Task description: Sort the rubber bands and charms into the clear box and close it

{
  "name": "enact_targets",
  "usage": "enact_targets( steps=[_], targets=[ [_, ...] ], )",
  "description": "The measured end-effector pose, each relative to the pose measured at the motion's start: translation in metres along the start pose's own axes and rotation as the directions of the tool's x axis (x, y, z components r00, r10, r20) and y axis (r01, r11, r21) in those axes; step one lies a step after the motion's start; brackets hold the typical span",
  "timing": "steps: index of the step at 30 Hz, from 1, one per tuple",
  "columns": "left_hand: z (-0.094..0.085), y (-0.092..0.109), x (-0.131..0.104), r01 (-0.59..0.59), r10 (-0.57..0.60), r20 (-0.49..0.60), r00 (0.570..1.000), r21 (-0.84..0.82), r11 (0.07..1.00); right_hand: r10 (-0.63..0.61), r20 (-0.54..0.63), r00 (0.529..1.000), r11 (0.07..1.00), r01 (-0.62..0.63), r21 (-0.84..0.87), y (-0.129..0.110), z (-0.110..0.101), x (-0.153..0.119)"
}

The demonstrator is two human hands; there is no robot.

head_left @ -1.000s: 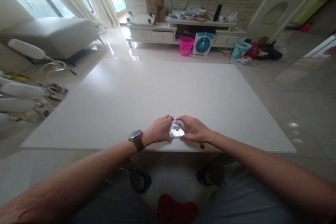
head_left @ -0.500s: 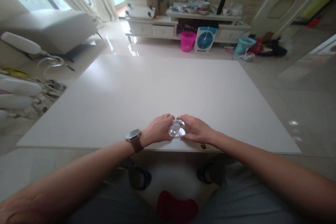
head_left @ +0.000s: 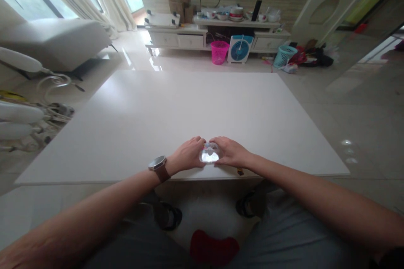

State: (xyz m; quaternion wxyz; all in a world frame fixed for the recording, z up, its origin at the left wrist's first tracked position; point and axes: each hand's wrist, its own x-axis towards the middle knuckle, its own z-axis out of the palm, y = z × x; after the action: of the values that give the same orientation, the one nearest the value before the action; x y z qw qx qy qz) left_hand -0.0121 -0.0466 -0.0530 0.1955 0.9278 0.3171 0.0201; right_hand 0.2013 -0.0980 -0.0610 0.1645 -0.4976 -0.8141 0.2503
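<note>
Between both hands is a small clear, shiny plastic pack point(head_left: 209, 155), low over or on the white table point(head_left: 192, 105) close to its near edge. Its exact kind cannot be made out; some colour shows at its upper left. My left hand point(head_left: 187, 154), with a watch on the wrist, grips the pack's left side. From the right, my right hand point(head_left: 232, 152) has its fingers curled round the other side. A small black and yellow item point(head_left: 240, 172) lies by the table's edge, just under my right wrist.
Beneath the near edge are my legs and a red seat-like object point(head_left: 213, 247). White padded chairs point(head_left: 20, 111) stand left of the table. Across the floor are a pink basket point(head_left: 219, 53), a blue fan point(head_left: 240, 49), a teal basket point(head_left: 284, 56) and a TV cabinet point(head_left: 176, 38).
The view has shifted slightly, so everything sits a little differently in frame. Both hands keep hold of the pack, whose reflections have changed as though it tilted a little.
</note>
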Motion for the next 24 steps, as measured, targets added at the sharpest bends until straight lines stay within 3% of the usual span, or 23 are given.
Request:
enact_targets(
  steps=[13, 24],
  targets=[
    [0.008, -0.006, 0.003, 0.011, -0.011, -0.012, 1.000, -0.034, 0.999, -0.045, -0.008, 0.999, 0.986, 0.043, -0.160, -0.011, 0.001, -0.002],
    [0.009, -0.006, 0.001, 0.040, -0.040, -0.014, 0.999, -0.005, 0.999, -0.038, -0.020, 0.999, 0.996, 0.036, -0.082, -0.007, 0.002, -0.001]
  ],
)
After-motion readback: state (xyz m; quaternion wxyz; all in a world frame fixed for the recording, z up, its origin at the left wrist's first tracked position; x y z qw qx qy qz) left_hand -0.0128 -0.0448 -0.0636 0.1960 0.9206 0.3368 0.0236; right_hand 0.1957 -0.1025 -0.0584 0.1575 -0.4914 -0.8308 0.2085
